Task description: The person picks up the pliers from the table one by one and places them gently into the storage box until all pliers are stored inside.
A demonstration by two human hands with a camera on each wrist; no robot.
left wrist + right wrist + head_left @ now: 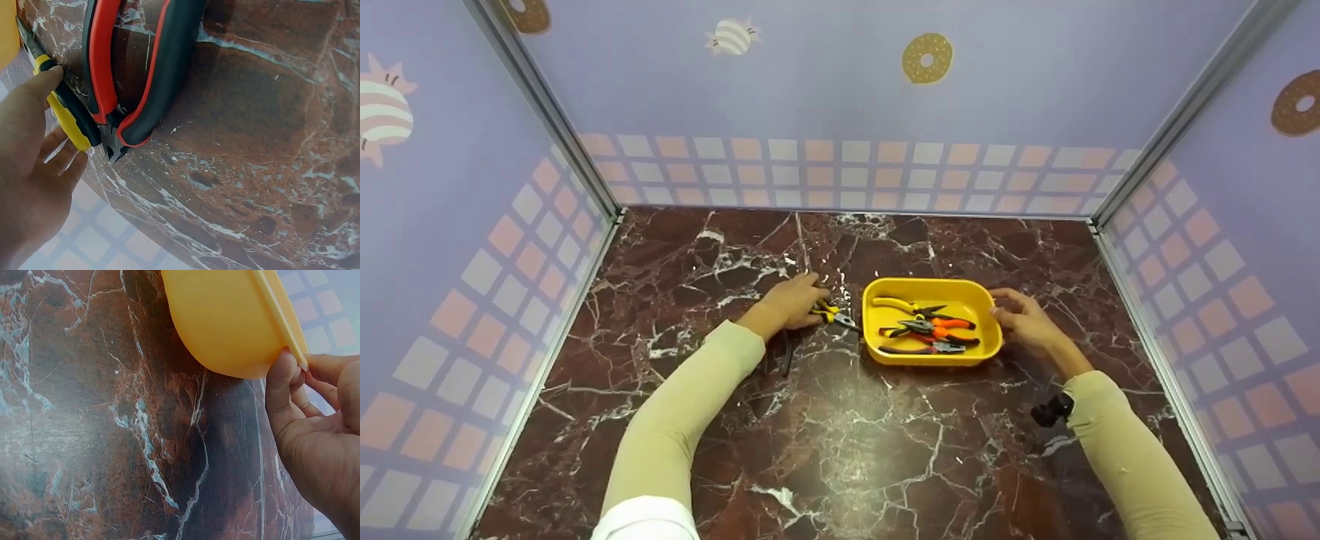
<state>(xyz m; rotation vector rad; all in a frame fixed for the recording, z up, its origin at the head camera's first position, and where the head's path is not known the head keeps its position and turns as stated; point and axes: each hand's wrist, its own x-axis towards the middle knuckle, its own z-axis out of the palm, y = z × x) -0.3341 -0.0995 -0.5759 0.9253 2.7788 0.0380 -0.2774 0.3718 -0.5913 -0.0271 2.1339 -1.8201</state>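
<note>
My left hand [793,302] grips yellow-and-black-handled pliers [70,109] by the handles, thumb on one side and fingers on the other. Their slim metal jaws point right, toward the yellow tub [934,360]. Red-and-black-handled pliers [101,67] lie on the table beside this hand, handles spread; in the head view the hand and sleeve hide most of them. At the tub's right end, my right hand [1031,324] pinches the rim between thumb and fingers. Inside the tub lie yellow-handled pliers [894,303], orange-handled pliers [952,331] and red-and-black pliers [911,350].
A dark red marbled tabletop [855,450] carries everything. Lilac panels with printed squares and donuts [840,97] enclose it at the back and both sides, with metal strips along the edges. A small black device [1052,410] sits on the right wrist.
</note>
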